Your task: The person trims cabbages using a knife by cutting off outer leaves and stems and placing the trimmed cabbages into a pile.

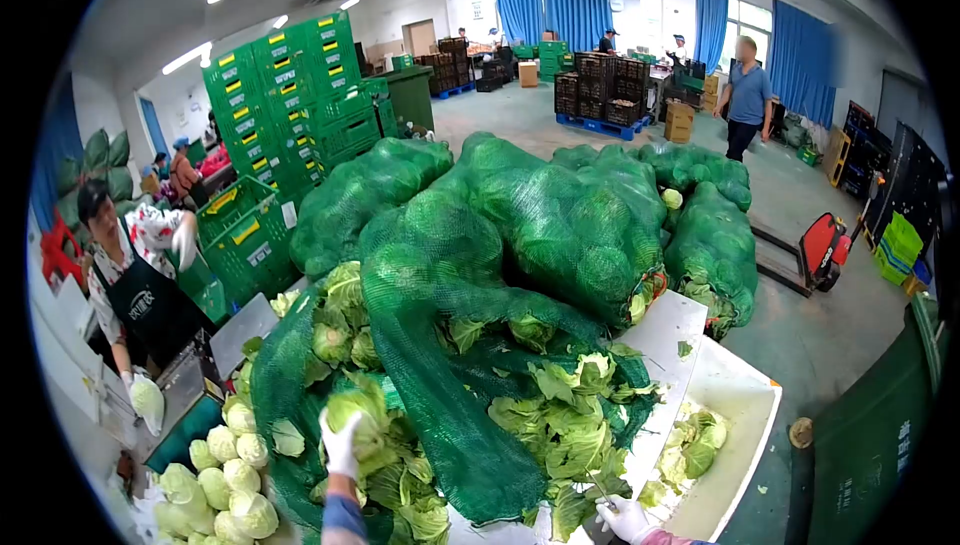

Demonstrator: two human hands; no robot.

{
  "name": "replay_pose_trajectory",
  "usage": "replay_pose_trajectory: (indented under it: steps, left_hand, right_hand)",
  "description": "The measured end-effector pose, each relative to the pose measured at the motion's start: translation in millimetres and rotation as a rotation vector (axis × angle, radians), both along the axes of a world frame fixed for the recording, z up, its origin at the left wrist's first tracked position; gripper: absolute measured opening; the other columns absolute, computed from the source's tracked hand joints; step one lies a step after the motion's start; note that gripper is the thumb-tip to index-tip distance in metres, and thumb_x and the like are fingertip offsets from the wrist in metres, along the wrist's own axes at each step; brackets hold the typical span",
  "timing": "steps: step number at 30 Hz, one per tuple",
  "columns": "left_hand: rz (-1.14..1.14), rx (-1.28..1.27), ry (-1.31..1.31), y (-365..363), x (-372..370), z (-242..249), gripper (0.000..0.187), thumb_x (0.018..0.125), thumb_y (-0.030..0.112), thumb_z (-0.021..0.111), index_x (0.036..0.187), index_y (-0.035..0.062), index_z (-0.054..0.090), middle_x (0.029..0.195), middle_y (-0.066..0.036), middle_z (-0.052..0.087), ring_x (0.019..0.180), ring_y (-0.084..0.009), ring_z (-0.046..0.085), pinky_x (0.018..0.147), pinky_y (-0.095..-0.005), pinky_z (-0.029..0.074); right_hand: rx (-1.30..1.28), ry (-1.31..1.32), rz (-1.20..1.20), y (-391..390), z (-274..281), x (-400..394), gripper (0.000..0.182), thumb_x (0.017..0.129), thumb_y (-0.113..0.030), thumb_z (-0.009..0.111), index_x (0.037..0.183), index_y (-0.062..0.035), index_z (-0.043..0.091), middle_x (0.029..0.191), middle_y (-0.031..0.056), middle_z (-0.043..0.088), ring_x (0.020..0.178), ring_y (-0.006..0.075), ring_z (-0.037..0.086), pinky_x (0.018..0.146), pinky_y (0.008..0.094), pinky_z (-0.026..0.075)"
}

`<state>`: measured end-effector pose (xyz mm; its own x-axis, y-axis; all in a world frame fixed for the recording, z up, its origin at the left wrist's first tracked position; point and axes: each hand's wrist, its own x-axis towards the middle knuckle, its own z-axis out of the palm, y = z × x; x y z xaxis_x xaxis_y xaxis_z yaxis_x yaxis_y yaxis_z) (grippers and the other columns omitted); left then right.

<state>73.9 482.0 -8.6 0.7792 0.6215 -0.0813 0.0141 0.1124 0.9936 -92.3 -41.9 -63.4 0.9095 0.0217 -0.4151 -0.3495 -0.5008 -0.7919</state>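
Note:
My left hand (341, 447), in a white glove, grips a leafy cabbage (360, 425) that is blurred by motion, above loose leaves on the table. Low at the right, my right hand (624, 519), also gloved, is closed on a thin knife (602, 488) beside a heap of torn outer leaves (560, 430). Between and beyond the hands lies an open green mesh sack (440, 375) with cabbages showing inside. Trimmed pale cabbages (230, 475) are piled at the lower left.
Full mesh sacks (500, 205) lie behind. A white bin (748, 400) with cabbages stands right of the white board (672, 340). An aproned co-worker (150, 290) holds a cabbage at left. Green crates (250, 235) are stacked behind. A person (747, 95) stands near a red pallet jack (822, 250).

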Motion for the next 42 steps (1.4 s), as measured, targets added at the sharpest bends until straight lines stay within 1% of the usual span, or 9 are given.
replay_pose_trajectory:
  steps: [5,10,18,22,26,28,31,36,42]
  left_hand:
    - [-0.302,-0.382,-0.131,-151.1,-109.6,75.0,0.078,0.075,0.008,0.071,0.142,0.0070,0.031,0.131,-0.018,0.046,0.115,-0.0311,0.054,0.090,-0.0432,0.054]
    - [-0.667,0.246,-0.112,-277.3,-141.9,51.4,0.091,0.065,0.023,0.085,0.139,0.0056,0.036,0.131,-0.017,0.040,0.123,-0.0301,0.043,0.106,-0.0412,0.037]
    - [-0.915,0.489,-0.009,-391.6,-111.2,2.8,0.094,0.064,0.040,0.083,0.136,-0.0012,0.037,0.138,-0.023,0.034,0.129,-0.0349,0.036,0.110,-0.0404,0.031]
    - [-0.998,1.012,0.151,-419.9,-106.2,-17.9,0.107,0.064,0.050,0.078,0.141,-0.0076,0.029,0.144,-0.027,0.030,0.133,-0.0443,0.029,0.112,-0.0450,0.027]
    - [-0.984,0.915,0.132,-402.8,-110.9,-25.1,0.117,0.059,0.050,0.084,0.147,0.0029,0.024,0.142,-0.026,0.031,0.132,-0.0426,0.030,0.110,-0.0474,0.029]
    - [-0.926,0.763,0.067,-393.7,-116.3,-25.1,0.117,0.058,0.047,0.086,0.148,0.0054,0.023,0.143,-0.026,0.027,0.132,-0.0408,0.032,0.110,-0.0459,0.031]
    - [-0.806,0.738,0.036,-375.8,-125.7,-18.0,0.113,0.060,0.030,0.087,0.148,0.0033,0.021,0.134,-0.022,0.036,0.125,-0.0349,0.041,0.108,-0.0390,0.035]
    - [-0.780,0.757,0.157,-368.3,-143.4,-22.4,0.112,0.061,0.036,0.086,0.138,-0.0130,0.021,0.126,-0.025,0.038,0.120,-0.0372,0.042,0.105,-0.0393,0.036]
    - [-0.808,0.762,0.169,-382.6,-124.8,-15.8,0.094,0.065,0.032,0.085,0.134,-0.0066,0.036,0.133,-0.024,0.038,0.125,-0.0369,0.037,0.108,-0.0398,0.029]
  right_hand:
    - [0.360,0.047,0.055,36.0,74.8,22.2,0.046,0.093,-0.036,0.060,0.125,-0.0026,0.057,0.074,0.0035,0.069,0.050,0.0061,0.056,0.052,0.0203,0.047]
    - [0.483,0.146,0.020,24.1,104.4,43.3,0.069,0.091,-0.041,0.060,0.141,0.0011,0.038,0.065,0.0058,0.065,0.044,0.0071,0.050,0.042,0.0207,0.041]
    - [-0.003,-0.391,-0.060,-46.4,48.3,56.7,0.052,0.079,-0.036,0.072,0.118,-0.0030,0.061,0.093,0.0137,0.070,0.079,0.0250,0.067,0.071,0.0359,0.052]
    - [-0.139,-0.359,-0.093,-51.2,60.5,59.1,0.039,0.079,-0.030,0.073,0.106,-0.0032,0.065,0.084,0.0179,0.068,0.076,0.0269,0.067,0.068,0.0363,0.051]
    - [-0.050,-0.454,-0.239,-61.1,5.6,61.9,0.035,0.083,-0.029,0.070,0.107,-0.0035,0.064,0.081,0.0167,0.067,0.073,0.0267,0.066,0.066,0.0377,0.051]
    - [-0.188,-0.285,-0.260,-73.0,-9.6,66.7,0.050,0.084,-0.047,0.065,0.105,-0.0025,0.059,0.081,0.0241,0.063,0.071,0.0424,0.061,0.065,0.0487,0.047]
    - [-0.066,-0.253,-0.384,-117.6,-64.1,65.9,0.046,0.078,-0.026,0.076,0.109,0.0035,0.058,0.085,0.0207,0.068,0.077,0.0385,0.066,0.071,0.0426,0.053]
    - [-0.305,-0.415,-0.194,-106.2,7.3,32.4,0.050,0.079,-0.011,0.067,0.124,0.0018,0.048,0.129,0.0206,0.047,0.101,0.0369,0.059,0.086,0.0391,0.050]
    - [-0.258,-0.408,0.183,-61.0,32.4,10.4,0.024,0.091,-0.028,0.053,0.106,-0.0096,0.054,0.080,0.0124,0.066,0.068,0.0354,0.064,0.060,0.0459,0.051]
